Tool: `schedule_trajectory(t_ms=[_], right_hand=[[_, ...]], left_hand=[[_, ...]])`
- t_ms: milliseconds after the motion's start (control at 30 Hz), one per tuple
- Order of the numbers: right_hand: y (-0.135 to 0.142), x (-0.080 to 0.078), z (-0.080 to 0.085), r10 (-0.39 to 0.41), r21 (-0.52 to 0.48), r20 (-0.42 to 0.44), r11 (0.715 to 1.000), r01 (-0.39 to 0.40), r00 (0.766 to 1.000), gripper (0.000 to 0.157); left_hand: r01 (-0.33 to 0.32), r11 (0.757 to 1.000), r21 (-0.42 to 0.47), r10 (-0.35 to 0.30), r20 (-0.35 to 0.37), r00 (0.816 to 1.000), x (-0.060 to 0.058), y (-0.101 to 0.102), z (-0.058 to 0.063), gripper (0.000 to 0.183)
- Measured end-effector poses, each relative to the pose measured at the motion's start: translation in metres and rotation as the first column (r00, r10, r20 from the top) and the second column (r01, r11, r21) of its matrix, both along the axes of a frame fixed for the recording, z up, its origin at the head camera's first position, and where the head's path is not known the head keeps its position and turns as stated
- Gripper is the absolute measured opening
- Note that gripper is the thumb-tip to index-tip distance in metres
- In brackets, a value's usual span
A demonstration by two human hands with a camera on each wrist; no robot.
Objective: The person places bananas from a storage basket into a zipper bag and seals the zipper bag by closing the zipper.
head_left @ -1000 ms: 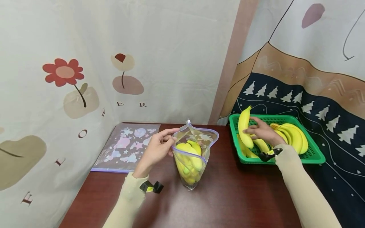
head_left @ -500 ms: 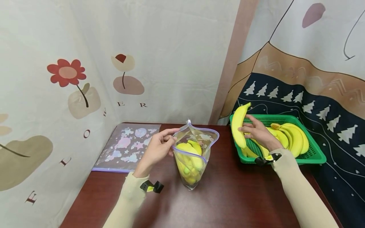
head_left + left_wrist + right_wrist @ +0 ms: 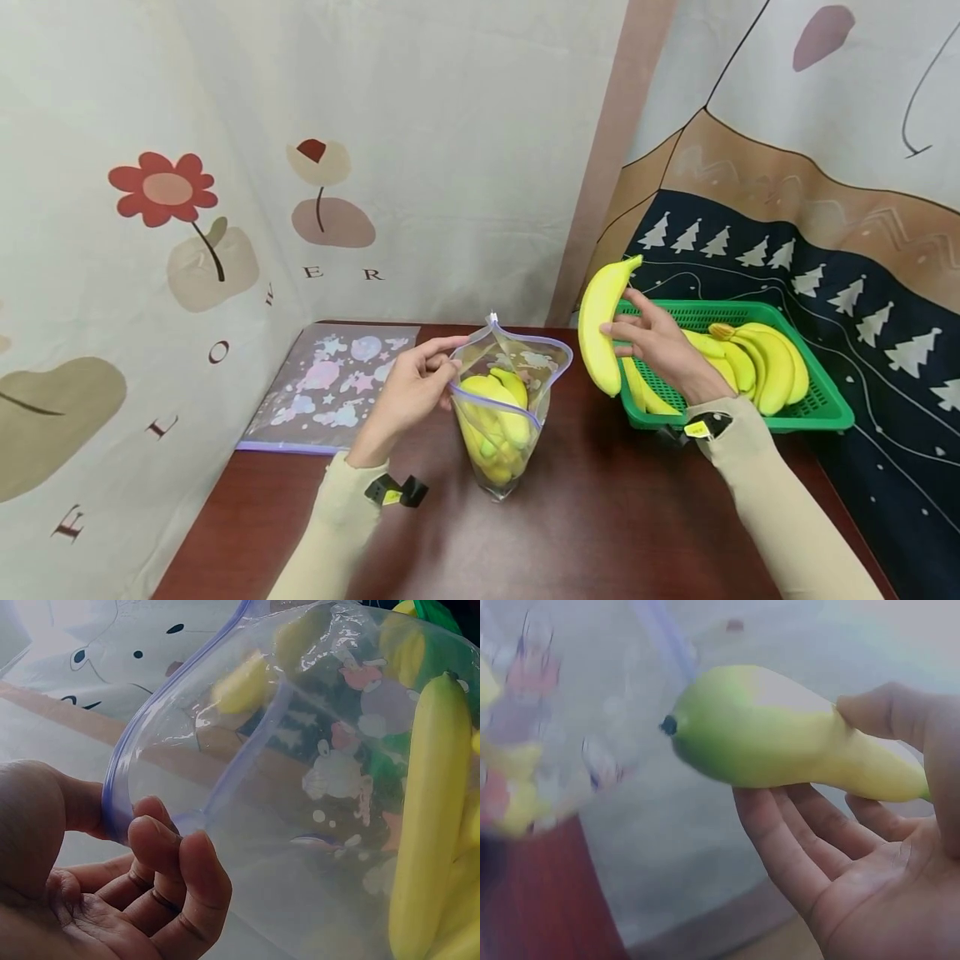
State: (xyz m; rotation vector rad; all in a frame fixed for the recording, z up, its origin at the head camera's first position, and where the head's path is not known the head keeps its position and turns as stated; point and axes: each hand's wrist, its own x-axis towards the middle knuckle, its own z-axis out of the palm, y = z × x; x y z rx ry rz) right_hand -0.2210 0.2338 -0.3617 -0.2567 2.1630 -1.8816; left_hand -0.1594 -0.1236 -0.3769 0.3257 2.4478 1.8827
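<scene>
My right hand holds a single yellow banana upright between thumb and fingers, at the left end of a green basket. The right wrist view shows the greenish tip of this banana up close. With my left hand I pinch the purple-edged rim of a clear zip bag, whose mouth is spread wide. Inside the bag stand several yellow bananas. In the left wrist view the thumb and fingers of my left hand grip the purple zip edge.
More bananas lie in the basket, some in a bunch on its right side. A flat printed zip bag lies on the dark red table at the left. Printed curtains hang behind the table.
My right hand has lifted the banana and carried it left, from over the basket to beyond its left edge, toward the bag. The left hand and the bag have stayed in place.
</scene>
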Motion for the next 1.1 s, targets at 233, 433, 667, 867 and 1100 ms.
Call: schedule_trajectory(t_ms=[233, 433, 667, 867, 1100], right_hand=[[-0.027, 0.011, 0.026, -0.005, -0.119, -0.042, 0.993, 0.0, 0.999, 0.062], [-0.053, 0.017, 0.042, -0.024, -0.123, -0.098, 0.992, 0.011, 0.995, 0.05], [-0.083, 0.02, 0.046, -0.045, -0.097, -0.162, 0.995, 0.03, 0.986, 0.053], [-0.1, 0.026, 0.041, 0.004, -0.033, -0.168, 0.999, -0.009, 0.986, 0.051], [-0.111, 0.037, 0.036, 0.061, 0.203, -0.143, 0.979, -0.031, 0.988, 0.051]], left_hand=[[-0.007, 1.0, -0.028, 0.007, -0.016, 1.0, -0.002, -0.002, -0.001, 0.036], [-0.048, 0.995, -0.083, 0.045, -0.041, 0.998, -0.003, -0.004, 0.002, 0.033], [-0.126, 0.976, -0.177, 0.107, -0.113, 0.988, -0.004, -0.006, 0.006, 0.028], [-0.16, 0.967, -0.199, 0.123, -0.187, 0.975, -0.007, -0.004, 0.008, 0.019], [-0.251, 0.947, -0.198, 0.198, -0.255, 0.946, -0.011, 0.002, 0.012, 0.013]])
